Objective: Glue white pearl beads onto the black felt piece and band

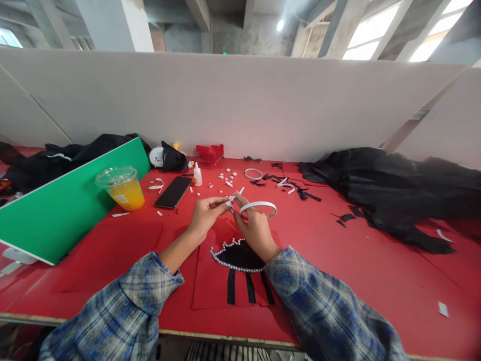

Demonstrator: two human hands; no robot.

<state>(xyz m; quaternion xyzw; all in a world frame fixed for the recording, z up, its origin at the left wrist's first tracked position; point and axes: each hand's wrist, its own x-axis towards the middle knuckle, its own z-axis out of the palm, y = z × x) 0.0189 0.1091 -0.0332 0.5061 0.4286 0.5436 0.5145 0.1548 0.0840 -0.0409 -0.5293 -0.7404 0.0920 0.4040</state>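
My left hand (207, 214) is closed, thumb and fingers pinching a short strip of shiny silvery-white beads (232, 198). At the strip's other end, the fingertips of my right hand (256, 229) pinch too, almost touching the left ones. A thin white ring (265, 204), like a narrow tape roll, sits at the right hand's fingers; how it is held is partly hidden. Below the hands lies a red sheet (214, 291) bearing a black eye-like shape (236, 255) edged with silvery beads. Three black strips (250, 288) run down from it. The right hand covers part of the shape.
Left are a cup of orange drink (130, 193), a green board (71, 210), a phone (173, 192) and a small white bottle (197, 175). White pieces (228, 175), another ring (253, 174) and black scraps (310, 195) lie behind. Black fabric (376, 185) covers the right.
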